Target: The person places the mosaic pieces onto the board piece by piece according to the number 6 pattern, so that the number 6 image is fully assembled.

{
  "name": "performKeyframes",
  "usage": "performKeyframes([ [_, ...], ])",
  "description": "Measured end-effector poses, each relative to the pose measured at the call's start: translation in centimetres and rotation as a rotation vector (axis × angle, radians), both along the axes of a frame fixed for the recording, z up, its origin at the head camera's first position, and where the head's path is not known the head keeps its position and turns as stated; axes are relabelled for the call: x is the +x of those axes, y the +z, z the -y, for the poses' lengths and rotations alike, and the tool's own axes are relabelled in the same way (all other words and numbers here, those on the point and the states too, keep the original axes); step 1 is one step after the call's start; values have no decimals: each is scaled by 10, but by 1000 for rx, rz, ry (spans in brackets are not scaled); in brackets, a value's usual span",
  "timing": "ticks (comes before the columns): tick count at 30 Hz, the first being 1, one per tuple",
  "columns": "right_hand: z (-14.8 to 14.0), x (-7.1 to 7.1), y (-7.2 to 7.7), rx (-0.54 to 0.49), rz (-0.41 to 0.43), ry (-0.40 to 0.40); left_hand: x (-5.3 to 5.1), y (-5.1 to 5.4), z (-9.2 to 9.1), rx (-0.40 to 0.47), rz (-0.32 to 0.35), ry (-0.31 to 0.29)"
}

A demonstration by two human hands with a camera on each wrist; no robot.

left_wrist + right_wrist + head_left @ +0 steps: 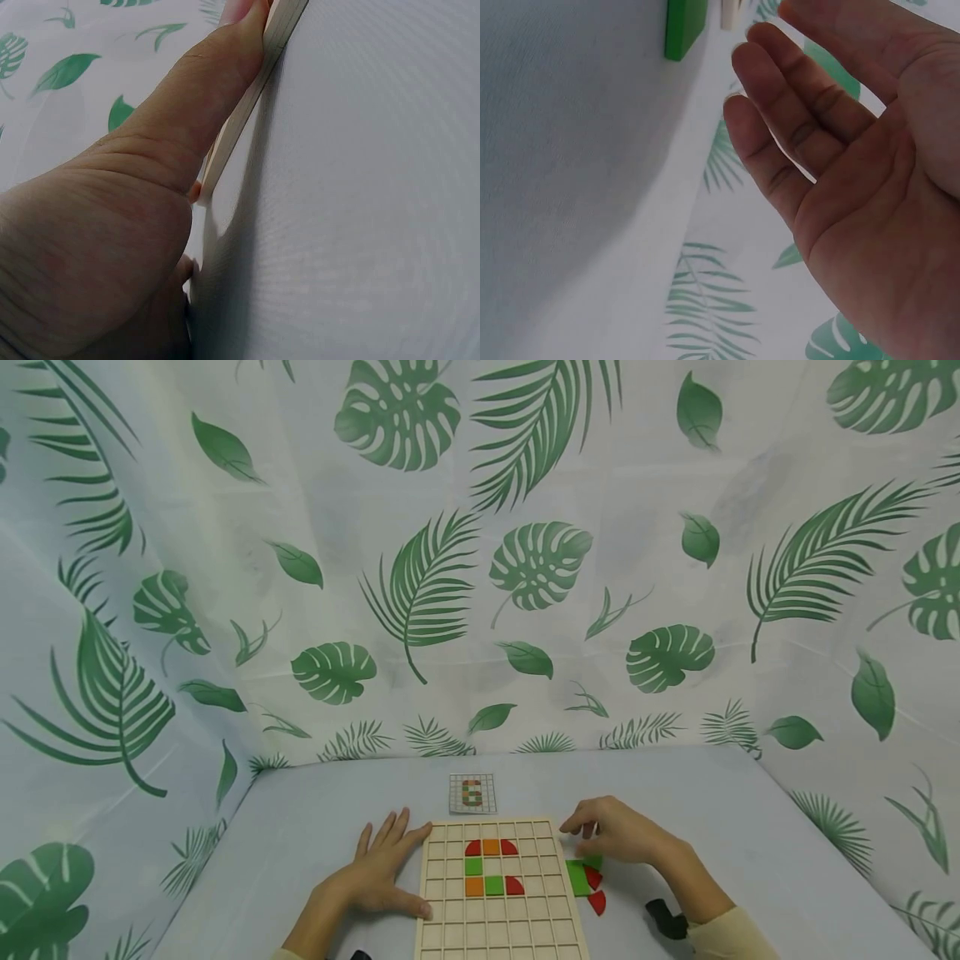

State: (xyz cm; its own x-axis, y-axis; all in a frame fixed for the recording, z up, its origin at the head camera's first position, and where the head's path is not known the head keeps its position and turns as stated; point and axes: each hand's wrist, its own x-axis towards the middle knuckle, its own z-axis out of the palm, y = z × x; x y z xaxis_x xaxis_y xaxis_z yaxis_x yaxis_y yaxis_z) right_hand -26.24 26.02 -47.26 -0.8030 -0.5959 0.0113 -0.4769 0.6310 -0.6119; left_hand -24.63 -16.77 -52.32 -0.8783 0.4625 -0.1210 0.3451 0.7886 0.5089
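Observation:
A wooden grid board [536,935] lies on the table, with red quarter-round, orange square and green square tiles set in its upper cells. My left hand [378,872] has its fingers spread along the board's left side. Its thumb [202,97] touches that edge, and the index finger reaches the upper left corner. Off the board's upper right side hovers my right hand [618,831], fingers loosely bent, nothing visible in them. Just below it lie loose green tiles [577,878] and red quarter-round tiles [597,902]. One green tile [684,30] shows in the right wrist view.
Behind the board lies a small card [472,793] printed with a grid and a coloured tile figure. A black object [666,918] is by the right wrist. Leaf-patterned cloth [525,693] encloses the pale table on the far side and both flanks.

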Motion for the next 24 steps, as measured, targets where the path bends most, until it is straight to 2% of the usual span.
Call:
performKeyframes([
  [13,-11,0,-1,5,43,22,0,2,0,-6,-8,-6],
  [24,-13,1,-4,31,78,9,-1,-1,0,-7,-7,-3],
])
